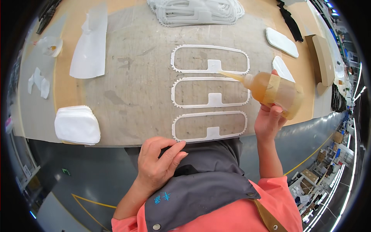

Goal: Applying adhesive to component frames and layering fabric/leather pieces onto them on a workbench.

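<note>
My right hand (269, 120) is closed around a squeeze bottle (275, 92) of amber liquid, wrapped with a band of tape. The bottle lies tilted, its thin nozzle pointing left with the tip at the tab of the farthest white frame (210, 47). Below that one lie a middle white frame (214, 99) and a nearest white frame (210, 133), in a column. Each has a long rounded outline, a toothed edge and a square tab. At the table's front edge, my left hand (158, 160) is empty, thumb and forefinger slightly apart, beside the nearest frame's lower left corner.
A pile of similar white frames (197, 13) lies at the far side of the table (131, 116). White pads are stacked (77, 125) at the left front. At the right are a white pad (282, 41), another pad partly behind the bottle, and a cardboard box (320, 60).
</note>
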A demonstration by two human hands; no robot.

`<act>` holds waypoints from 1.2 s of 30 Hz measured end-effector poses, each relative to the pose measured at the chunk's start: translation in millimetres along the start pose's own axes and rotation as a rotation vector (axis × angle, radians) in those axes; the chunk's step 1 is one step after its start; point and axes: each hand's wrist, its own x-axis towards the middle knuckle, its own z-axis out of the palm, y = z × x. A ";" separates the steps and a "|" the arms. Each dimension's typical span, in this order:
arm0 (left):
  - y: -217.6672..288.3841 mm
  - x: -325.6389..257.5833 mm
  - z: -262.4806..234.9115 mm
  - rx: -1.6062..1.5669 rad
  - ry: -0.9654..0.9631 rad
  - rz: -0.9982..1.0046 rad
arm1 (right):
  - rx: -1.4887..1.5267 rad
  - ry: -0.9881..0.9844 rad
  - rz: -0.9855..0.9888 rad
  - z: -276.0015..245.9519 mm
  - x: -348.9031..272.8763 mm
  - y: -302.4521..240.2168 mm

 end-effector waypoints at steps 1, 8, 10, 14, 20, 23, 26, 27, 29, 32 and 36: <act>-0.7 1.1 -0.5 -0.002 -0.004 -0.002 | -0.025 -0.012 -0.020 1.9 -0.7 3.0; -5.0 2.5 -1.0 -0.017 -0.005 -0.017 | -0.062 -0.076 -0.041 10.1 -2.7 10.4; -6.5 2.8 -1.5 -0.024 -0.001 -0.016 | -0.065 -0.086 -0.047 15.2 -3.5 12.0; -8.9 3.3 -3.4 -0.042 0.008 -0.017 | -0.080 -0.134 -0.020 22.2 -2.6 12.8; -12.8 1.0 -5.0 -0.044 0.022 -0.027 | -0.070 -0.181 0.039 39.3 -3.2 8.5; -14.8 0.7 -6.3 -0.046 0.027 -0.033 | -0.061 -0.207 0.049 47.0 -3.7 8.0; -16.1 0.1 -7.6 -0.051 0.038 -0.041 | -0.063 -0.235 0.035 53.1 -2.9 8.8; -16.4 0.5 -7.8 -0.051 0.040 -0.045 | -0.064 -0.242 0.030 55.1 -2.2 9.7; -16.9 1.6 -8.5 -0.050 0.041 -0.048 | -0.063 -0.255 0.025 57.7 -0.7 11.5; -18.9 1.6 -10.1 -0.047 0.046 -0.050 | -0.059 -0.266 0.016 62.5 1.1 13.6; -22.2 1.2 -10.7 -0.046 0.054 -0.055 | -0.050 -0.237 0.029 70.7 2.8 13.8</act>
